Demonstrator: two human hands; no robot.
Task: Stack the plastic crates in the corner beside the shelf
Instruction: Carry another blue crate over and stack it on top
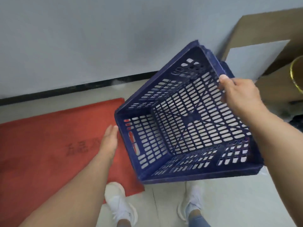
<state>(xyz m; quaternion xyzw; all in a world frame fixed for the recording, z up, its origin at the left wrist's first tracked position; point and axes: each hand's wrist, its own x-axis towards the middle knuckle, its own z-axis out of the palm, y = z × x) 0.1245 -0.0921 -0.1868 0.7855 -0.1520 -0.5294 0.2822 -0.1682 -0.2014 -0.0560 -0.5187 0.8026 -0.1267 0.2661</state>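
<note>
- Right now, in the head view, a blue plastic crate (188,122) is off the floor, tilted so its open top faces the camera and its slotted base shows the pale floor (229,202) through it.
- The right hand (239,92) is clamped on the crate's far right rim, thumb on top and the other fingers hidden behind the wall; this grip looks to carry all the weight.
- The left hand (109,141) is flat, fingers together and extended, just beside the crate's left end wall near the handle slot; whether the fingertips touch the plastic I cannot tell, and it grips nothing.
- A red mat (49,145) lies on the floor under the left arm, against the wall's dark skirting, and two white shoes stand below the crate.
- Sheets of cardboard (262,35) lean on the wall to the right, with a gold-rimmed tube (296,74) at the frame's edge.
- No shelf, corner or second crate is visible, so the stacking spot cannot be placed from here.
- As a judgement, the step in hand is carrying the crate; doing it well means sliding the left fingers into the handle slot so both ends are supported.
- Levelling the crate, open side up, before setting it down should let it nest squarely.
- One-handed, the tilted crate could swing and clip the cardboard.
</note>
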